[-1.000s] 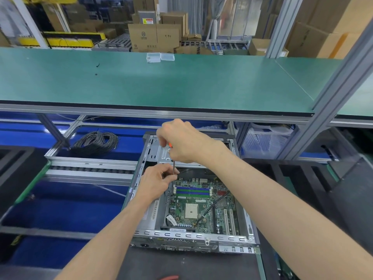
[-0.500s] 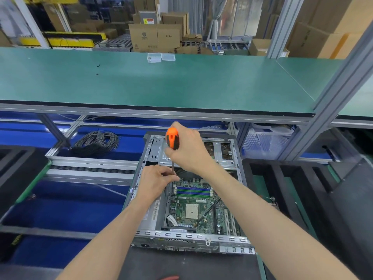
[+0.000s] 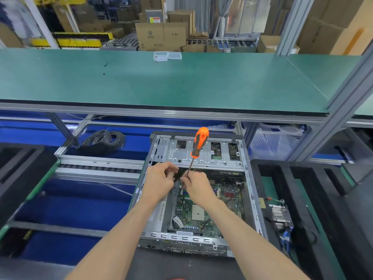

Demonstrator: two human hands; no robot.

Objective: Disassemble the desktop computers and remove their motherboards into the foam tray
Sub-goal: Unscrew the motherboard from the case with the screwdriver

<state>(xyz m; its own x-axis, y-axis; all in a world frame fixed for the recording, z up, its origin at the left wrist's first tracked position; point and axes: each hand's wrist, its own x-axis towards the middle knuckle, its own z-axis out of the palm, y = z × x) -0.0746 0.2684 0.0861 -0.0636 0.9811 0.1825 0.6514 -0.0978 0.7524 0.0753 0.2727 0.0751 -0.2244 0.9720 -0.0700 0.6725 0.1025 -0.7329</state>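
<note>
An open desktop case [image 3: 203,156] lies flat in front of me with its green motherboard [image 3: 201,211] exposed inside. My right hand [image 3: 198,187] pinches the metal shaft of an orange-and-black screwdriver [image 3: 199,142], whose handle sticks up free above the case's drive bay. My left hand [image 3: 160,178] is beside it, fingers curled round a dark cable bundle [image 3: 178,173] at the motherboard's far left corner. The two hands touch each other over that spot. Black foam trays [image 3: 298,178] stand to the right of the case.
A green workbench shelf [image 3: 181,81] overhangs the far side, with small clear boxes [image 3: 167,55] on it. A coil of black cable [image 3: 105,141] lies at the back left. Removed parts [image 3: 281,217] rest in the right foam tray. Another black foam tray [image 3: 22,170] is at left.
My right hand slid from the screwdriver's handle down to its shaft, leaving the orange handle exposed. Both hands came together at the dark cable near the board's far left corner.
</note>
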